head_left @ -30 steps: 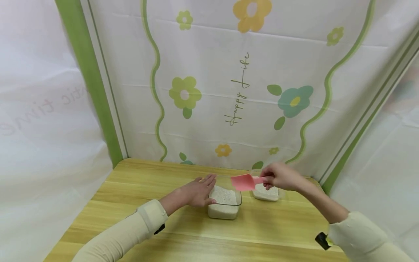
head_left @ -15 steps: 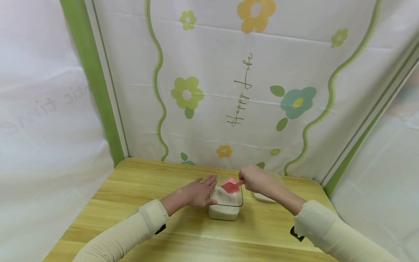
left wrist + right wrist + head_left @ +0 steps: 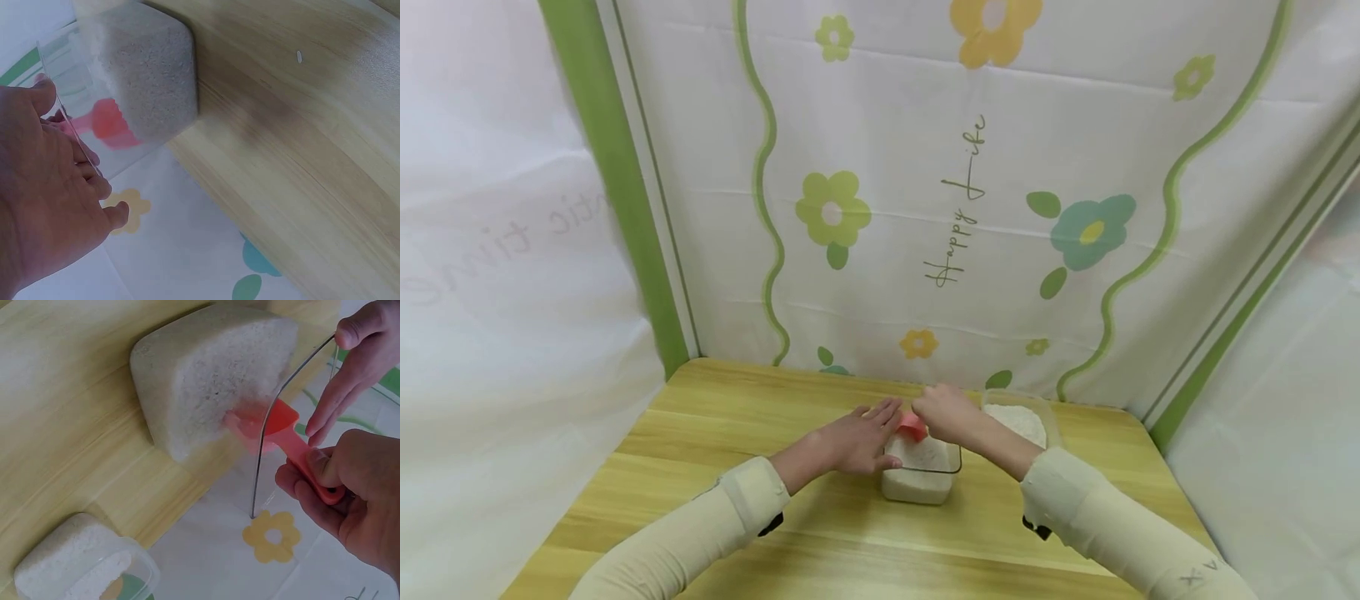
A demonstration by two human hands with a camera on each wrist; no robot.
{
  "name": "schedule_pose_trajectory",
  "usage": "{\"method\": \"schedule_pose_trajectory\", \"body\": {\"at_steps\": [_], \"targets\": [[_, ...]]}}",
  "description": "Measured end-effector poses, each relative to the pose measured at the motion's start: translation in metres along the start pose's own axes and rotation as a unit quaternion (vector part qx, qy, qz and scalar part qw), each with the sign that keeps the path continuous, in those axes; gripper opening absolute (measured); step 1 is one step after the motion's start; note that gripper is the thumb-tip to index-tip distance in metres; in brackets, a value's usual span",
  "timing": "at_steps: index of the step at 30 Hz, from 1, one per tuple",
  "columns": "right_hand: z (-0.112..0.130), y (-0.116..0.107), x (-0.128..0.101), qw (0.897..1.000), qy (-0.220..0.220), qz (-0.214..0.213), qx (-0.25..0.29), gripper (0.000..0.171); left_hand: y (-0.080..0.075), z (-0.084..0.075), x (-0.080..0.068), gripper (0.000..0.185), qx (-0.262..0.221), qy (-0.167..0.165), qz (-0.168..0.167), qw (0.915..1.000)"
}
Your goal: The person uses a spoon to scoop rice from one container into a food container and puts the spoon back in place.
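A clear tub (image 3: pixel 917 490) holds a deep fill of white grains that look like rice. My left hand (image 3: pixel 853 442) rests over the tub's left rim, fingers extended and thumb along the near side. With my right hand (image 3: pixel 947 414) I grip the handle of a small pink scoop (image 3: pixel 284 422). In the right wrist view its blade is tipped down inside the tub, its front edge in the grains. The left wrist view shows the scoop (image 3: pixel 112 125) through the clear wall. Part of my right hand is hidden there.
A second, lower clear tub (image 3: pixel 1049 412) with white grains (image 3: pixel 1017 421) stands to the right, partly behind my right forearm. One loose grain (image 3: pixel 299 57) lies on the wooden table (image 3: pixel 737 408). A printed curtain (image 3: pixel 880 275) hangs behind the table's far edge.
My right hand has moved left with the scoop, from above the right tub to the left tub, and the blade has gone down into the grains. My left hand stays on the rim.
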State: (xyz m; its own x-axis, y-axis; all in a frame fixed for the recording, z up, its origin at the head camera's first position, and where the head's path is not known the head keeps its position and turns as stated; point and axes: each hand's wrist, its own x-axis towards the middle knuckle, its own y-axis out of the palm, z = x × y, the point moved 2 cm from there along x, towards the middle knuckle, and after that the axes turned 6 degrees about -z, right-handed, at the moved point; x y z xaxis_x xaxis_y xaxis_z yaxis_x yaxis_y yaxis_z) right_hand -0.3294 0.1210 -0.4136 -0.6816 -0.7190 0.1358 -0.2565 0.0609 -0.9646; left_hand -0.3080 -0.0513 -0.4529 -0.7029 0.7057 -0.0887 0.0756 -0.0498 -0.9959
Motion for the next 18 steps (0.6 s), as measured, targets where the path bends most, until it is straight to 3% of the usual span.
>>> {"method": "schedule_pose_trajectory", "body": {"at_steps": [11, 18], "targets": [[-0.01, 0.004, -0.001, 0.991, -0.048, 0.007, 0.123, 0.03, -0.003, -0.004, 0.0, 0.081, 0.022, 0.004, 0.007, 0.9997], [-0.013, 0.004, -0.005, 0.975, -0.017, 0.05, 0.216, 0.038, -0.002, -0.003, 0.0, 0.082, 0.031, -0.005, 0.008, 0.9995]]}}
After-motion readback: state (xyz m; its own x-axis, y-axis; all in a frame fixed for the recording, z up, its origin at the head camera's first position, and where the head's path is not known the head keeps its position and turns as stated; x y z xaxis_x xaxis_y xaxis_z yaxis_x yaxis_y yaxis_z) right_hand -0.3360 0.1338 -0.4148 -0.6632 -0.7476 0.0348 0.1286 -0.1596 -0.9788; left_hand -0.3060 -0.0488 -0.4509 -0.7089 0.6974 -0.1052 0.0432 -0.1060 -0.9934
